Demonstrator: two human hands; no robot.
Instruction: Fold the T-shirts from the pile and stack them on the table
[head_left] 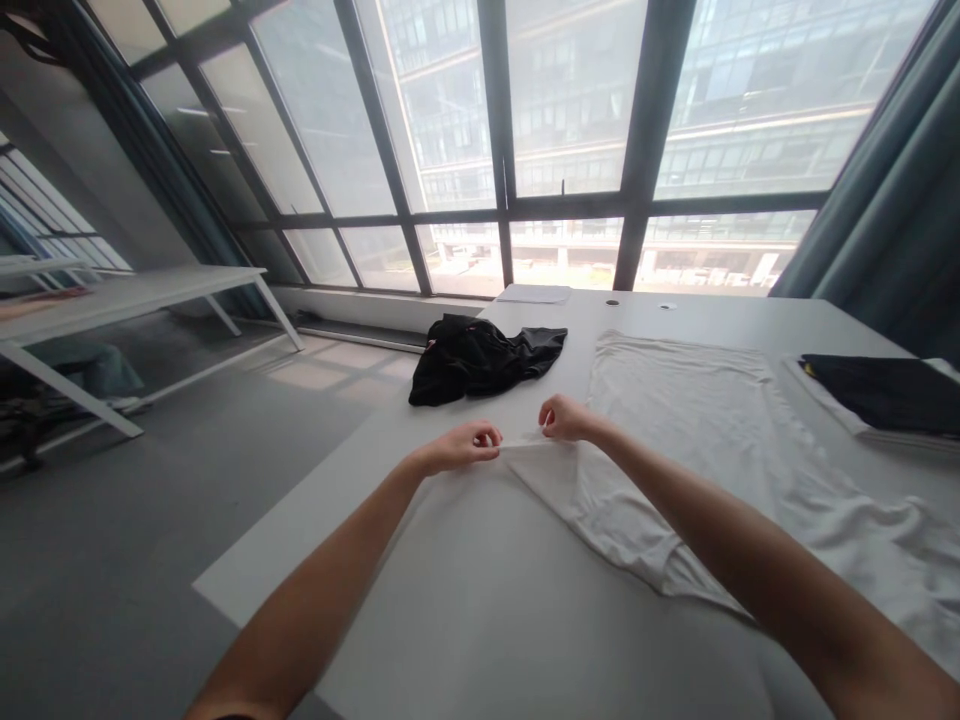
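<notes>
A white T-shirt (682, 420) lies spread over the white table (480, 600), smooth at its far part and wrinkled toward the right. One corner of it, which looks like a sleeve, reaches left to my hands. My left hand (466, 445) pinches the tip of that corner between thumb and fingers. A little farther off and to the right, my right hand (568, 418) has its fingers closed on the same edge. Between the two hands the edge runs nearly straight. My right forearm crosses above the shirt and hides part of it.
A crumpled black garment (480, 358) lies beyond my hands at the table's left edge. Folded dark and white clothes (885, 395) are stacked at the right. Past the floor on the left stands another white table (142, 290), with part of a person beside it. Windows line the back.
</notes>
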